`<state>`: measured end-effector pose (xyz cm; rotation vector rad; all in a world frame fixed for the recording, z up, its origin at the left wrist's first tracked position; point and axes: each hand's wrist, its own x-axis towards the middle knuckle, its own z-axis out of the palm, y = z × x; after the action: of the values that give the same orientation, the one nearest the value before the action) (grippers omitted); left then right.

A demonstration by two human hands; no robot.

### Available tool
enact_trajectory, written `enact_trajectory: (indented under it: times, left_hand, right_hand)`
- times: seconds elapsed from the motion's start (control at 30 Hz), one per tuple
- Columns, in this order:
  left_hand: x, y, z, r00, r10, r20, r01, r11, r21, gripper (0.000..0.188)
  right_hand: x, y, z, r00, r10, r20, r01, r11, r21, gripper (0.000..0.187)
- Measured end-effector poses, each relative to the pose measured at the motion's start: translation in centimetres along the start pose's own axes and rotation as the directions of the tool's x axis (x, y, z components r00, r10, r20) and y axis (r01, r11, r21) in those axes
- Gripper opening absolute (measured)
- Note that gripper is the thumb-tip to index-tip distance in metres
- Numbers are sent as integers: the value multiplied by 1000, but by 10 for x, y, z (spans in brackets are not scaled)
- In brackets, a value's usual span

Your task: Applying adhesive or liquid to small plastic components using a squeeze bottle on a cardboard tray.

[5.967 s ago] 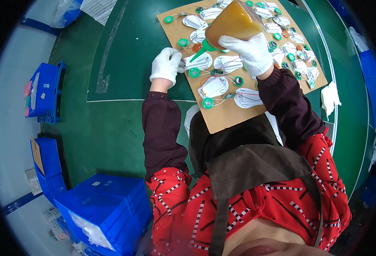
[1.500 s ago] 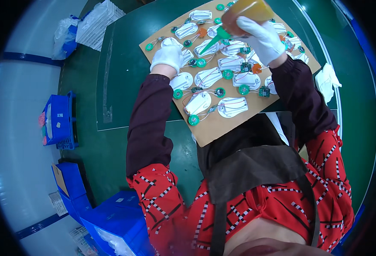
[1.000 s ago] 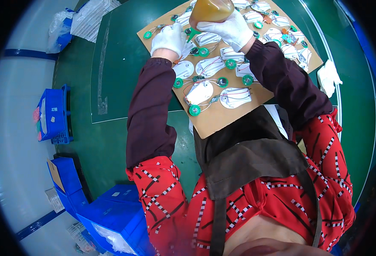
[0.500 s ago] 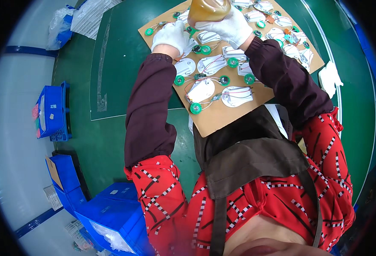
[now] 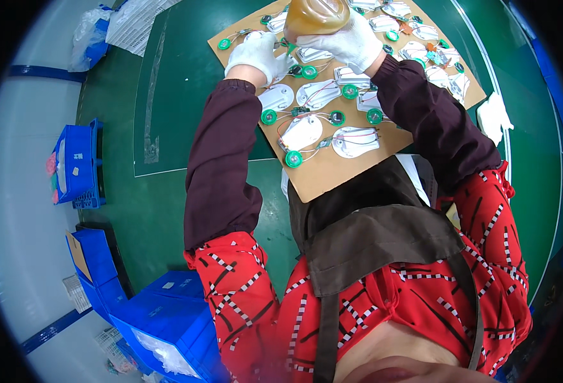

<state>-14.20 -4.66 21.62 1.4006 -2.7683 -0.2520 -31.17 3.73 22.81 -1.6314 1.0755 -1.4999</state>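
My right hand (image 5: 351, 46), in a white glove, is wrapped round a squeeze bottle (image 5: 316, 16) of amber liquid. The bottle is tilted over the far part of a brown cardboard sheet (image 5: 323, 184), and its tip is hidden. My left hand (image 5: 254, 56), also gloved, is closed low over the sheet's far left part beside white plastic shells; what its fingers hold is hidden. Rows of white shells (image 5: 355, 142) lie on the sheet, with thin wires and small circuit boards in them. Green round speakers (image 5: 293, 159) are wired to them.
The sheet lies on a dark green table (image 5: 192, 96) and overhangs its near edge. A crumpled white cloth (image 5: 494, 118) lies to its right. Blue boxes (image 5: 166, 313) stand on the floor at the left. A white crate-like stack (image 5: 137, 25) is at the far left.
The bottle and my right hand have shifted slightly right. My left hand has moved a little left and nearer, staying closed. The shells look unmoved.
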Motion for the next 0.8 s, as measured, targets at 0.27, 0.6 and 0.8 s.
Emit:
enact_trajectory:
  times: [0.27,0.6,0.8]
  left_hand:
    - [2,-1,2,999,-32,27,32,999,-26,52]
    - [2,-2,3,1000,-23,14,23,1000,4,50]
    - [0,-2,1,999,-32,24,32,999,-12,51]
  right_hand:
    - [-6,4,-2,1000,6,-16,-5,998,55,46]
    - [-9,0,-1,999,50,-9,-49,994,103,47]
    - [-12,5,-6,995,96,0,-95,987,133,44]
